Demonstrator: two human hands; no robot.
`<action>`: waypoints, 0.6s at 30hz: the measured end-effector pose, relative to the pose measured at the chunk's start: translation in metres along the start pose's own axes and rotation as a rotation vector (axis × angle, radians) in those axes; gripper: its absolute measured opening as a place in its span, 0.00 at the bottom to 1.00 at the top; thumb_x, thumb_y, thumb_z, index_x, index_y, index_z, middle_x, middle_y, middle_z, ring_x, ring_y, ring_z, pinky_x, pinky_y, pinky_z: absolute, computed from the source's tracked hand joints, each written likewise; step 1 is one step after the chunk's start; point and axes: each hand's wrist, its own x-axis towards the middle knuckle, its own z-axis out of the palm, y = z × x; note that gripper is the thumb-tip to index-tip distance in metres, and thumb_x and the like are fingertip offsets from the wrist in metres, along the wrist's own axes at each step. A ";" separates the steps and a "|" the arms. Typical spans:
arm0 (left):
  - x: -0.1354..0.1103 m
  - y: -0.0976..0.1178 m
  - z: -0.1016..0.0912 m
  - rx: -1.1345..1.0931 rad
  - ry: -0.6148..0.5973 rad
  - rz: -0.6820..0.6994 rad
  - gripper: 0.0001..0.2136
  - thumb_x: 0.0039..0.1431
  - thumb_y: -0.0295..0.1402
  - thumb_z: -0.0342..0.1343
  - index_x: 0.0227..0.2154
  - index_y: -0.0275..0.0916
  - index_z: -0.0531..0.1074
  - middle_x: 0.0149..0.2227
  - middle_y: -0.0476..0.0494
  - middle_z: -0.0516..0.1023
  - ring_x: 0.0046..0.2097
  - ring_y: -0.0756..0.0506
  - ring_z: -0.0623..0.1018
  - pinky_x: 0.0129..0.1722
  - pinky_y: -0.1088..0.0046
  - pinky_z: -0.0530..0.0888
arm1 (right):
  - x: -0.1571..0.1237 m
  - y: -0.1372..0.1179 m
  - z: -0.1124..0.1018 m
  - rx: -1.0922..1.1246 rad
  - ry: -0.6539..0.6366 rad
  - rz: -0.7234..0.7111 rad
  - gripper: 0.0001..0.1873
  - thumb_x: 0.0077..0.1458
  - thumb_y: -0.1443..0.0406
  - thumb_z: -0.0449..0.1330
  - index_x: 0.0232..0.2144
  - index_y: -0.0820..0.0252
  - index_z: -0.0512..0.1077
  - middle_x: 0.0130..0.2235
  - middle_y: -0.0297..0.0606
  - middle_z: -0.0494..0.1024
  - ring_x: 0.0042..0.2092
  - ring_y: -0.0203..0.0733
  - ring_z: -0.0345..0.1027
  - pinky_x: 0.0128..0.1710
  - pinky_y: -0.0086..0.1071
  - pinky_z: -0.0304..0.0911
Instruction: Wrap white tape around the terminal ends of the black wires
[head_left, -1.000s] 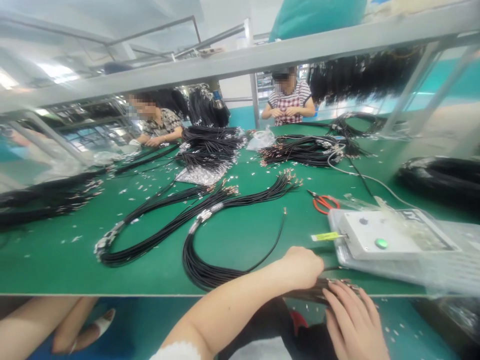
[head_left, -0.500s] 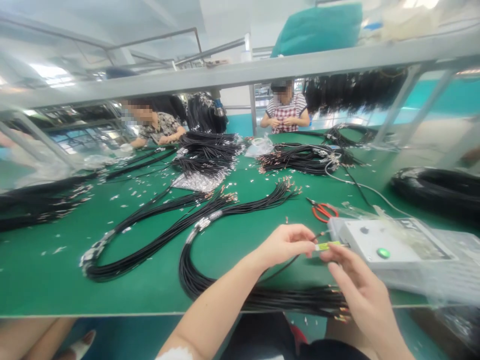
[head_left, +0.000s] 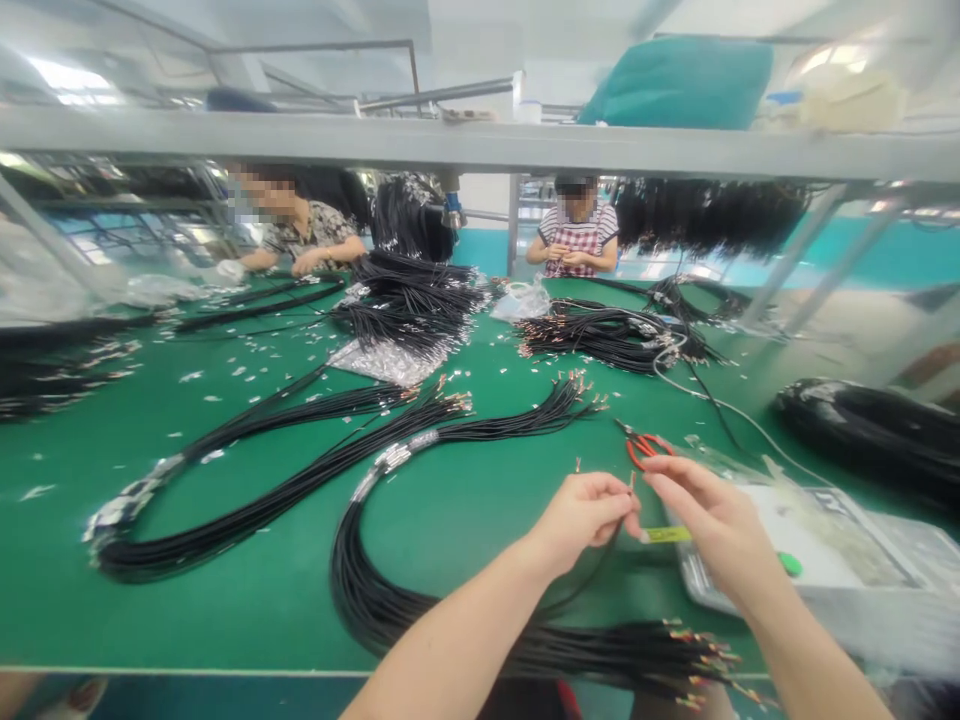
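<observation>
My left hand (head_left: 589, 515) is closed on a black cable (head_left: 600, 568), pinching it near its end, where bare copper-coloured wire tips stick up. Just to the right, my right hand (head_left: 701, 515) has its fingers stretched toward that end, with nothing visible between them. A yellow-green strip (head_left: 666, 535) juts out from the front of the grey box (head_left: 765, 505), below my right fingers. The box has a green button (head_left: 789, 564) and is partly hidden by my right hand. Beneath my forearms lies a bundle of black cables (head_left: 405, 590) with stripped ends.
Red-handled pliers (head_left: 643, 446) lie behind my right hand. More cable bundles (head_left: 247, 520) curve across the green table (head_left: 247, 620), among scattered white scraps. A black cable coil (head_left: 862, 430) sits at right. Two people work across the table, beneath a grey shelf beam (head_left: 450, 145).
My right hand has moved off the yellow-green strip and up beside the cable end. My left hand still holds the cable, its bare tips now pointing upward. The view has shifted slightly.
</observation>
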 end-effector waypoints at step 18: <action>-0.003 0.008 -0.006 -0.114 0.032 0.034 0.19 0.41 0.46 0.66 0.27 0.35 0.71 0.18 0.52 0.70 0.17 0.57 0.55 0.18 0.76 0.44 | 0.017 -0.003 0.003 0.014 -0.123 0.038 0.16 0.47 0.51 0.65 0.25 0.57 0.75 0.29 0.37 0.78 0.34 0.44 0.70 0.34 0.32 0.66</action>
